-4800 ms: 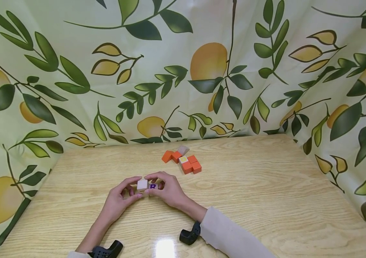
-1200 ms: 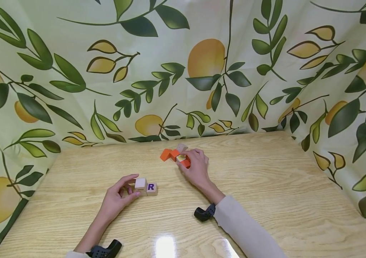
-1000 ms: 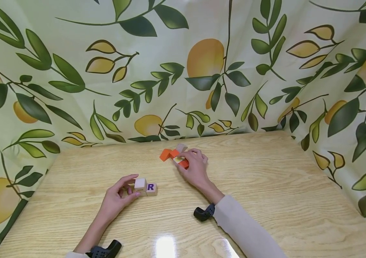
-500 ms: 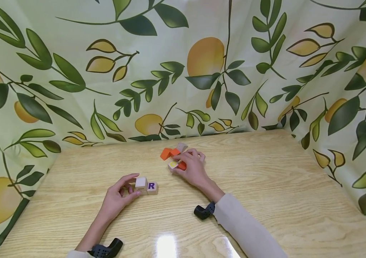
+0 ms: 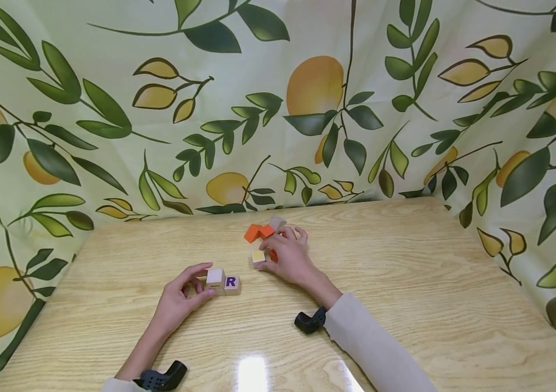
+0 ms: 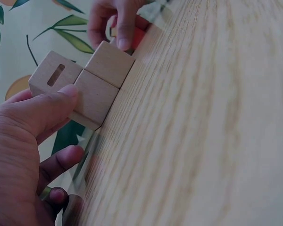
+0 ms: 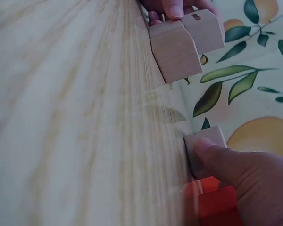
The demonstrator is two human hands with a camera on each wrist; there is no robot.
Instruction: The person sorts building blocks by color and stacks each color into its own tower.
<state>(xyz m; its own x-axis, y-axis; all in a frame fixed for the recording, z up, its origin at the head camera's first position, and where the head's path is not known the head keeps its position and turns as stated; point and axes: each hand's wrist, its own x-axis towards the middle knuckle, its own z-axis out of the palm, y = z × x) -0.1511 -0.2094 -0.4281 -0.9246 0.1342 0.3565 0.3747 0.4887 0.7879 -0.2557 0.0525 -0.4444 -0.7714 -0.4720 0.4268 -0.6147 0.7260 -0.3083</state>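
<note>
In the head view my left hand (image 5: 180,296) grips a small stack of wooden blocks, thumb in front and fingertips behind. The stack's top block (image 5: 215,276) shows a plain upper face; in the left wrist view that slotted block (image 6: 55,74) rests on a lower block (image 6: 96,97). Against the stack's right side stands a block with a purple R (image 5: 232,282). My right hand (image 5: 290,260) pinches a wooden block with a yellow mark (image 5: 258,256), just behind and right of the R block. Red-orange blocks beside and under the right hand are partly hidden.
Behind the right hand lie orange blocks (image 5: 253,233) and a plain wooden block (image 5: 277,222). The wooden table (image 5: 381,305) reaches back to a hanging cloth (image 5: 258,81) printed with leaves and fruit.
My right hand has moved the yellow-marked block from the cluster forward and left, toward the R block. Earlier both hands were at the stack; the left hand has stayed there.
</note>
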